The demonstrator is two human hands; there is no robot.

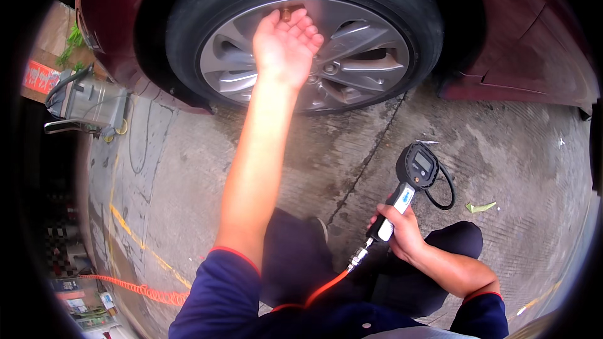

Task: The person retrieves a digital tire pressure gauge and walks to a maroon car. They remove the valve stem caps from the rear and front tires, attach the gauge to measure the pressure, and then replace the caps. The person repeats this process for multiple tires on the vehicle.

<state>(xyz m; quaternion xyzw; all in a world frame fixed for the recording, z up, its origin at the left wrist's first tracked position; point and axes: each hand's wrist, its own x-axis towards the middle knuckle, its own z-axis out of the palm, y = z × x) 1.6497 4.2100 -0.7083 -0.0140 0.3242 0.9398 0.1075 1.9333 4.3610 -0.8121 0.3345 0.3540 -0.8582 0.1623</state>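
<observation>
My left hand (285,49) is raised, palm towards me, in front of the upper part of the alloy wheel rim (367,63). A small brass-coloured fitting (286,15) sits between its thumb and forefinger; its far end is blurred at the rim's edge. Around the rim is a black tyre (424,23). Lower right, my right hand (400,228) grips the handle of a digital tyre inflator gauge (421,165). A short black hose (452,188) loops beside the gauge's head. From the handle's lower end, a metal coupling (359,256) joins an orange air hose (327,288).
Dark red car bodywork (513,56) surrounds the wheel. Left on the concrete floor (188,160) stands a grey metal machine (94,101) with cables. A coiled orange hose (150,292) runs at lower left. A leaf (480,207) lies right of the gauge.
</observation>
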